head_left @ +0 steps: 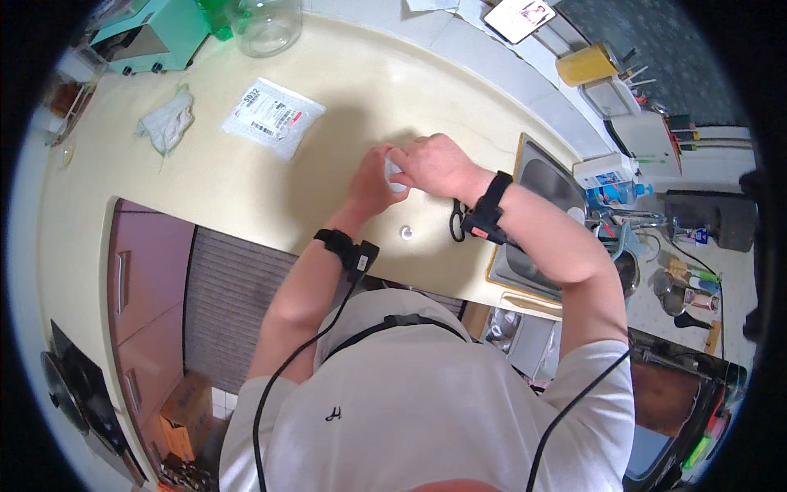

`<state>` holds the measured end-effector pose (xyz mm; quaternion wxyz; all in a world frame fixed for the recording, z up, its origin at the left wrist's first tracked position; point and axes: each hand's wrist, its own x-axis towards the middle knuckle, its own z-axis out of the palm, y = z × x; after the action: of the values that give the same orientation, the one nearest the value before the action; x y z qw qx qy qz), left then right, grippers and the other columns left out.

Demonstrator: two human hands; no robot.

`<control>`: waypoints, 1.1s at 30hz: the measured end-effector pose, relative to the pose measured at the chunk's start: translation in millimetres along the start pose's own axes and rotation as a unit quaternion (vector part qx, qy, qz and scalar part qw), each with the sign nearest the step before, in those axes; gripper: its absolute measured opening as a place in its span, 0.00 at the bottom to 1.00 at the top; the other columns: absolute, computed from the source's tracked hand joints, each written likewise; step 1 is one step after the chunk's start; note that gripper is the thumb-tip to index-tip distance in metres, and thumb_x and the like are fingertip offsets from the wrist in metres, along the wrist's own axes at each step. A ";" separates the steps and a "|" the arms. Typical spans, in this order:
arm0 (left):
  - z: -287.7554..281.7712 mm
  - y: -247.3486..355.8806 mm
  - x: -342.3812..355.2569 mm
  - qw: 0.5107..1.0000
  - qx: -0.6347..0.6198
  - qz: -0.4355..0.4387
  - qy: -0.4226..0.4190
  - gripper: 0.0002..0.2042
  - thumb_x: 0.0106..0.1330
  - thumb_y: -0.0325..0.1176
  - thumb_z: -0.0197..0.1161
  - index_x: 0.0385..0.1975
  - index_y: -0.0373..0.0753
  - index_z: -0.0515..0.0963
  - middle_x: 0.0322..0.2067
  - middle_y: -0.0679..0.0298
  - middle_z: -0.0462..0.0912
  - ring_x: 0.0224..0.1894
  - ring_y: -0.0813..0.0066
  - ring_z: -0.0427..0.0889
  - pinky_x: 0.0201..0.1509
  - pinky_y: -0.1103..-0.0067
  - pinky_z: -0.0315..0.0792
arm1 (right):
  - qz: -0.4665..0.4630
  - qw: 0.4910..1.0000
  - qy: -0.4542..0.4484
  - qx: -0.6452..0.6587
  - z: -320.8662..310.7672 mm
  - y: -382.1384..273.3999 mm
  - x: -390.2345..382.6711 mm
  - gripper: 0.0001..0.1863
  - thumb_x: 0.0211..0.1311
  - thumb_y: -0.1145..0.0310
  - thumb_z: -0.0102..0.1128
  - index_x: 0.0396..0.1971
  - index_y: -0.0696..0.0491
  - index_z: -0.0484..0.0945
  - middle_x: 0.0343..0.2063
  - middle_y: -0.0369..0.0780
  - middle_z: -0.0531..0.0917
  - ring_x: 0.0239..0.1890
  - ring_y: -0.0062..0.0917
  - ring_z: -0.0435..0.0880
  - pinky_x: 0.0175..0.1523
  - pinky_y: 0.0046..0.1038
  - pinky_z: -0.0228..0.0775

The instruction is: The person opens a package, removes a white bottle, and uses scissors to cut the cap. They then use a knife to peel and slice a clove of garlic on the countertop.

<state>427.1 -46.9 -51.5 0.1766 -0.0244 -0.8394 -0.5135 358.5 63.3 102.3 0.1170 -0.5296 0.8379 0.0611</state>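
Both my hands meet over the cream counter, around a small white object, perhaps a bottle or tub, mostly hidden by fingers. My left hand grips it from the left; my right hand is closed over its upper part. A small white cap-like piece lies on the counter below them. Black-handled scissors rest beside my right wrist, partly hidden by it. A white plastic mailer with a label lies to the upper left of my hands.
A steel sink is at the right, with bottles behind it. A crumpled cloth, mint-green appliance and glass jar sit at the back left. A phone and yellow utensil holder are along the wall.
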 end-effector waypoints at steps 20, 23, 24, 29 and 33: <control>8.2 2.3 -5.1 0.998 0.003 -0.005 0.061 0.37 0.41 0.35 0.74 0.54 0.38 0.64 0.47 0.54 0.73 0.52 0.55 0.73 0.56 0.68 0.70 | 0.058 0.997 0.043 0.020 22.0 -6.6 -1.5 0.17 0.62 0.55 0.54 0.37 0.55 0.74 0.29 0.45 0.82 0.33 0.39 0.82 0.37 0.38 0.75; 7.0 3.0 -2.8 0.999 -0.012 -0.028 0.031 0.42 0.40 0.37 0.78 0.56 0.37 0.60 0.51 0.50 0.71 0.55 0.51 0.70 0.58 0.64 0.67 | 0.052 0.996 0.072 0.030 21.8 -8.5 -2.5 0.17 0.62 0.55 0.54 0.36 0.55 0.75 0.30 0.45 0.82 0.34 0.39 0.82 0.38 0.38 0.75; 4.5 3.5 -3.2 0.999 -0.014 -0.006 0.028 0.43 0.40 0.38 0.78 0.58 0.36 0.60 0.52 0.50 0.69 0.57 0.51 0.68 0.59 0.64 0.65 | 0.059 0.996 0.064 0.025 21.3 -8.7 -2.0 0.16 0.62 0.55 0.54 0.36 0.55 0.75 0.30 0.45 0.82 0.34 0.39 0.82 0.38 0.38 0.75; -26.4 5.3 -35.1 1.000 0.017 0.024 0.011 0.49 0.41 0.41 0.77 0.64 0.37 0.54 0.62 0.49 0.59 0.64 0.49 0.59 0.68 0.62 0.55 | 0.095 0.994 0.059 0.016 13.8 6.8 5.0 0.16 0.62 0.56 0.53 0.34 0.56 0.74 0.30 0.46 0.82 0.33 0.41 0.83 0.38 0.40 0.75; -72.3 -3.8 -83.6 0.997 0.046 0.022 0.057 0.45 0.44 0.40 0.74 0.63 0.38 0.55 0.64 0.52 0.58 0.66 0.50 0.57 0.68 0.61 0.55 | 0.133 0.986 0.099 -0.005 7.9 45.9 27.3 0.17 0.63 0.55 0.52 0.33 0.56 0.74 0.30 0.47 0.82 0.32 0.42 0.83 0.37 0.41 0.75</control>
<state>524.2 -99.9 -52.0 0.2365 -0.0056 -0.8500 -0.4707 306.9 61.0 86.5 0.0221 -0.4177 0.9079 0.0274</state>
